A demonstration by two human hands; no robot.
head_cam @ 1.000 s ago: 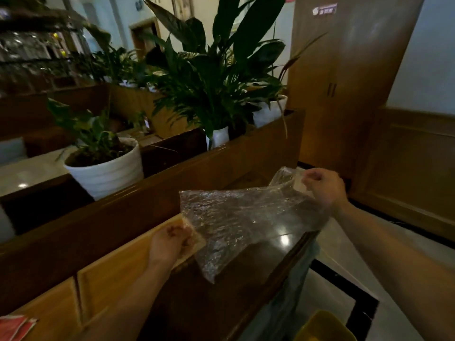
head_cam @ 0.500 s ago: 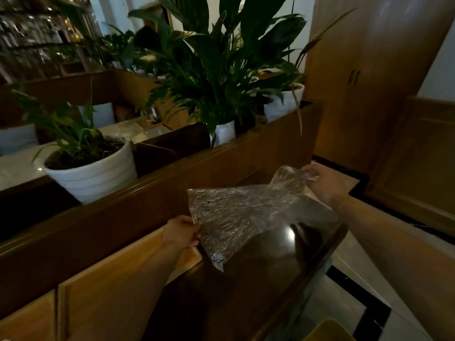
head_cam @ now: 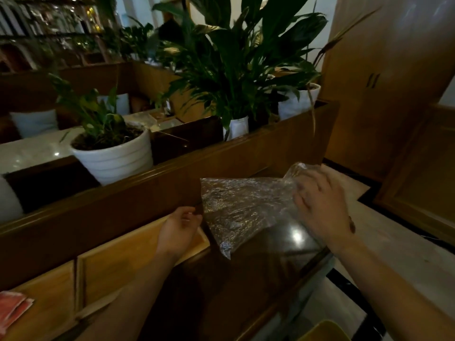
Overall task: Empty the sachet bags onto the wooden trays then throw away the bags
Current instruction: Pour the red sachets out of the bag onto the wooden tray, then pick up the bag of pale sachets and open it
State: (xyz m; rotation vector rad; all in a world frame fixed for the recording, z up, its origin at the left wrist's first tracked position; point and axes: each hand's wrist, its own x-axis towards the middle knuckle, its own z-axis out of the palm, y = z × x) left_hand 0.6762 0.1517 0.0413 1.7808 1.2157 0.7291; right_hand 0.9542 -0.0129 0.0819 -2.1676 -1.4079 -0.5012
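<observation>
A crumpled clear plastic bag, which looks empty, is stretched between my hands above the dark glossy counter. My left hand pinches the bag's left edge, over the right end of a light wooden tray. My right hand is motion-blurred and closes over the bag's right end, whose top corner sticks up past the fingers. A second tray section lies further left with red sachets on it.
A wooden partition ledge runs behind the trays, with white plant pots and tall leafy plants beyond it. A yellow bin rim shows on the floor at bottom right. Wooden cabinet doors stand at far right.
My right hand has dropped from pinching the bag's top corner to covering its right end. The left hand has shifted slightly up along the bag's left edge, and the view has turned left.
</observation>
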